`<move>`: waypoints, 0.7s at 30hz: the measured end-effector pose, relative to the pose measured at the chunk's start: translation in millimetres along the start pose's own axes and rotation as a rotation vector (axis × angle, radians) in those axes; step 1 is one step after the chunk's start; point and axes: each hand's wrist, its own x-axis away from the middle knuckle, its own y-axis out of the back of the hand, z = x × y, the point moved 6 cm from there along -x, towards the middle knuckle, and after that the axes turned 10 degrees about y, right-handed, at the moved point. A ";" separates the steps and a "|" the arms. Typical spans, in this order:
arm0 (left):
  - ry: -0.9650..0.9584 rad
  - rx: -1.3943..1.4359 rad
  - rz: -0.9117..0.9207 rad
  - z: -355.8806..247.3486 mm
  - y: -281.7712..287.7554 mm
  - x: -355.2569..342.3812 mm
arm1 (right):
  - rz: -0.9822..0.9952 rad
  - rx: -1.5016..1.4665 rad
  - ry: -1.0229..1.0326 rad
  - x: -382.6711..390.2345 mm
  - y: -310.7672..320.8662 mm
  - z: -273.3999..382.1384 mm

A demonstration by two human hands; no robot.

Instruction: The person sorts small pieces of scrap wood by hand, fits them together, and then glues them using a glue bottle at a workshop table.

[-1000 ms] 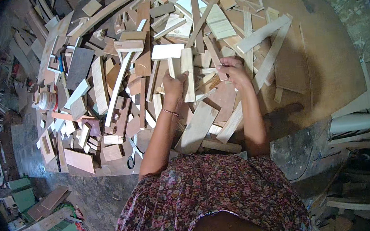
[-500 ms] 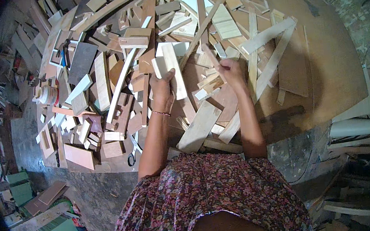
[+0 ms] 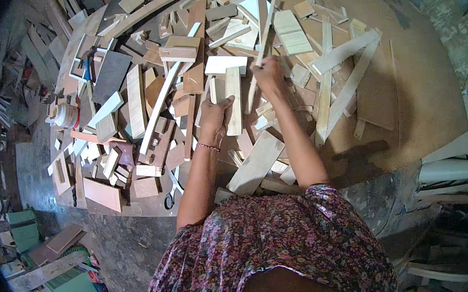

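Note:
My left hand (image 3: 216,115) is closed round a pale wooden block (image 3: 233,101), thumb on its face. A second pale piece (image 3: 218,89) shows just left of the block; whether I hold it too is unclear. My right hand (image 3: 270,75) is closed on a long thin wooden strip (image 3: 266,24), which slants up and away over the pile. Part of the strip is hidden by my fingers. Behind the block lies a white board (image 3: 226,64). A wide pale plank (image 3: 256,163) lies between my forearms.
Loose wood offcuts cover much of the brown table (image 3: 429,89). Scissors (image 3: 173,188) lie near the front edge, left of my left forearm. A round clear container (image 3: 63,116) and a blue-handled tool (image 3: 87,70) are at the left. Long crossed planks (image 3: 351,86) lie at right.
My right hand has moved left and slightly away, and now grips the long strip, which stands steeper. The short piece it held is out of the hand. The left hand's block has shifted slightly right.

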 end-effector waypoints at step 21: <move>-0.291 -0.327 -0.308 -0.7 -25.3 -23.0 | 0.209 0.633 0.004 -60.5 4.5 -39.5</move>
